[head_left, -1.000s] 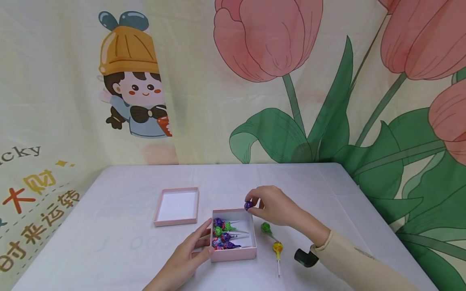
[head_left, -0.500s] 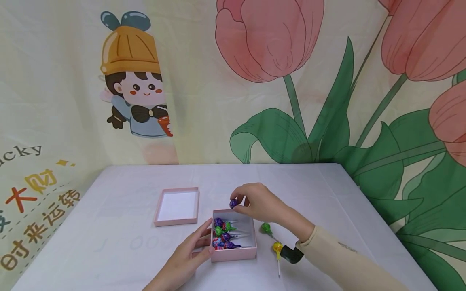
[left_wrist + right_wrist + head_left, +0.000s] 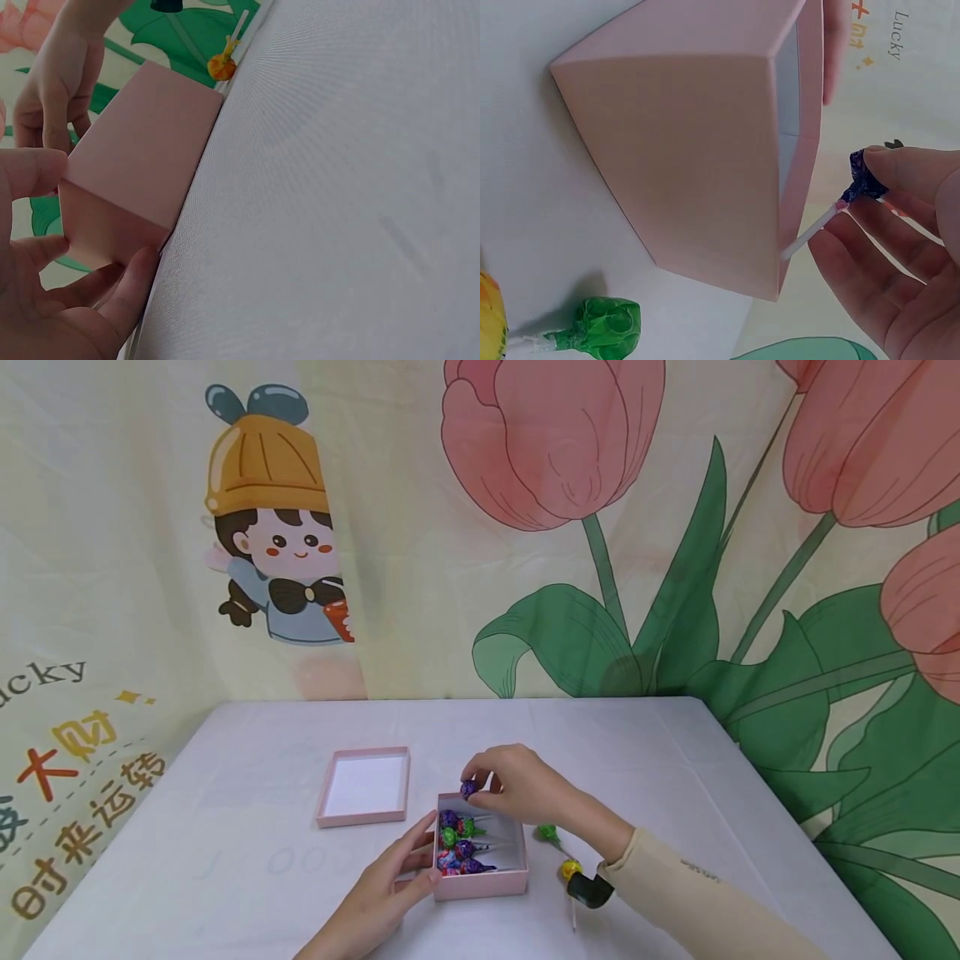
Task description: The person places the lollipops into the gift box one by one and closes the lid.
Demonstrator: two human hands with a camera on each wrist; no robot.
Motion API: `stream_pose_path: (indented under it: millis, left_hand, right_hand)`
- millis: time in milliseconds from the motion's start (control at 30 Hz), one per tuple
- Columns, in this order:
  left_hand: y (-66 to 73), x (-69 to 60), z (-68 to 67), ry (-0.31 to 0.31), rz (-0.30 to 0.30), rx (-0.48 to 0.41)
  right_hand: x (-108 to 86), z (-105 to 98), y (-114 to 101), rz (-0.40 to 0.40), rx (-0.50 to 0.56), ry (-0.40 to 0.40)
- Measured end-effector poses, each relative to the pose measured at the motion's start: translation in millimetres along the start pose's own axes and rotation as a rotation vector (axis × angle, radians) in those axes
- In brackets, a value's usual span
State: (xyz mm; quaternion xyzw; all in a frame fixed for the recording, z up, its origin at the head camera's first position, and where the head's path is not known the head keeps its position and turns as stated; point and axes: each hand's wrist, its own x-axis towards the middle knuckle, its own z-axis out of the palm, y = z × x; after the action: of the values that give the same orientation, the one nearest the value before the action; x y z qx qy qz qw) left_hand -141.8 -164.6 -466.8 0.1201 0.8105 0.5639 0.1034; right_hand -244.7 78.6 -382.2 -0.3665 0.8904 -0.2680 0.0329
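In the head view, my left hand (image 3: 386, 889) rests against the left side of an open pink box (image 3: 491, 885). Its thumb touches the front left corner and its fingers lie along the left wall. My right hand (image 3: 517, 785) pinches the purple-wrapped head of a lollipop (image 3: 864, 180) above the box's back edge. Its white stick points down over the rim in the right wrist view. Inside the box, several purple, green and blue lollipops (image 3: 450, 837) lie with their heads to the left and sticks to the right.
A pink lid (image 3: 367, 783) lies on the white table (image 3: 247, 827), left and behind the box. To the right lie a green lollipop (image 3: 609, 328) and a yellow lollipop (image 3: 221, 67). A black cylinder (image 3: 590, 891) at the right sleeve partly covers the yellow one in the head view.
My right hand has moved left with the purple lollipop, from beyond the box's back right corner to over its back edge. My left hand and the box stay in place.
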Motion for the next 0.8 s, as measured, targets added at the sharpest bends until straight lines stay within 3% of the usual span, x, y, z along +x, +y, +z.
stream_pose_path:
  millis: [333, 800]
  left_hand:
    - [-2.5, -0.1, -0.8, -0.009, 0.001, 0.002]
    - [-2.4, -1.2, -1.6, -0.023, 0.015, -0.022]
  right_hand:
    - [0.6, 6.3, -2.8, -0.010, 0.039, -0.019]
    - [-1.7, 20.8, 7.0, -0.034, -0.004, -0.060]
